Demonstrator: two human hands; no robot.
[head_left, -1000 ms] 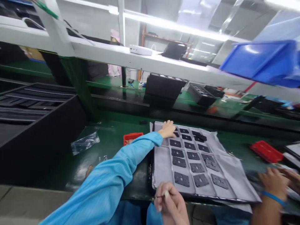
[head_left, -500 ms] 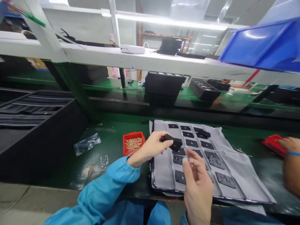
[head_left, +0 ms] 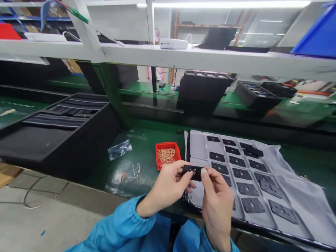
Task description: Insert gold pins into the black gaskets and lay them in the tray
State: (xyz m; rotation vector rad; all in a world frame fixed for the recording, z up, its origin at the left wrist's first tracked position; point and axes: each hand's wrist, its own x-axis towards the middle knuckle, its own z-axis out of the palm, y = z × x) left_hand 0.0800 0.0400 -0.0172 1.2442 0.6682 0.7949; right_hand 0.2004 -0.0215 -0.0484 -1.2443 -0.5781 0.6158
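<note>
A small black part (head_left: 193, 168) is grasped by the fingers of the left hand (head_left: 168, 183) and the right hand (head_left: 217, 199), over the left side of the grey tray (head_left: 198, 148).

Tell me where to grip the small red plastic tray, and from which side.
I'd pinch the small red plastic tray by its left wall, coming from the left: that rim looks unobstructed, while the left hand overlaps the near right corner in view. Keep it level; its thin tan pieces lie uncovered.
</note>
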